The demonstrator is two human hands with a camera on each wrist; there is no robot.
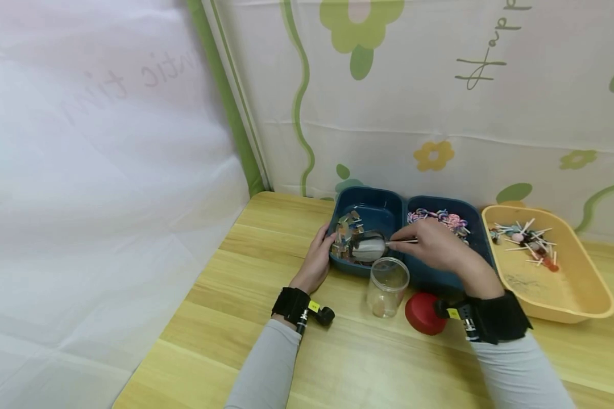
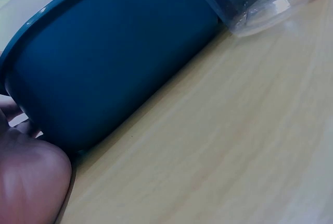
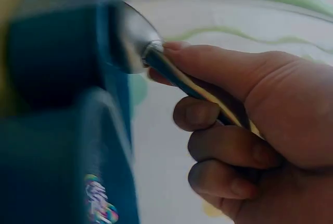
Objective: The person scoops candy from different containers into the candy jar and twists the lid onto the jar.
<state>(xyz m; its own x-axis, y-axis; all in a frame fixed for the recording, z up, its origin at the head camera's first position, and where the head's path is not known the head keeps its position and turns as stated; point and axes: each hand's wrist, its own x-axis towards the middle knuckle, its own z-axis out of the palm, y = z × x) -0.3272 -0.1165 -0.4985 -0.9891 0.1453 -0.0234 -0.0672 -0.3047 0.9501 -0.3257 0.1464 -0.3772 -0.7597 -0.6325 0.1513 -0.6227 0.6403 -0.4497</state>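
Observation:
My right hand (image 1: 436,244) grips the handle of a metal scoop (image 1: 369,248), its fingers curled round it in the right wrist view. The scoop's bowl is tilted over the left compartment of a dark blue two-part tray (image 1: 376,199), by wrapped candies (image 1: 344,230). My left hand (image 1: 314,258) rests against the tray's left wall, its fingers along the outside; the left wrist view shows only part of it. A clear plastic jar (image 1: 388,288), without a lid, stands in front of the tray with something pinkish inside. A red lid (image 1: 426,313) lies right of the jar.
Twisted, colourful lollipops (image 1: 452,222) lie in the tray's right compartment. A yellow tray (image 1: 573,284) with several stick lollipops (image 1: 529,241) stands to the right. Behind the wooden table (image 1: 225,318) hangs a patterned curtain (image 1: 389,130); another cloth hangs at the left.

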